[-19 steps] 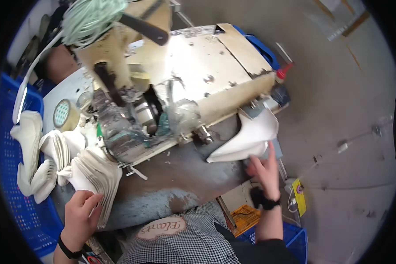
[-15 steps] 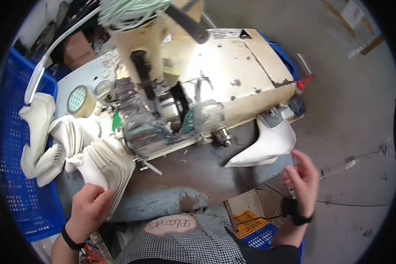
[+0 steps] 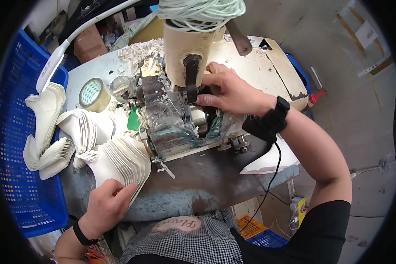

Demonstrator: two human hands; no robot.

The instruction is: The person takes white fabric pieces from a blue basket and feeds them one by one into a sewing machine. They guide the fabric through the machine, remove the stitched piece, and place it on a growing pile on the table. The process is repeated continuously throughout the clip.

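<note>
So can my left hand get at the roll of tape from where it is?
Probably yes: nothing seems to lie on the roll of tape, and although stacks of white pieces sit between it and your left hand, the way above them looks free.

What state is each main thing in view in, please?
White stack: fanned out
Left hand: curled at the stack's near edge
Machine: running or stopped, cannot tell
Right hand: thumb and forefinger apart, at the machine
Pale green cord: coiled
Tape roll: lying flat
White material at right: partly hidden
</note>
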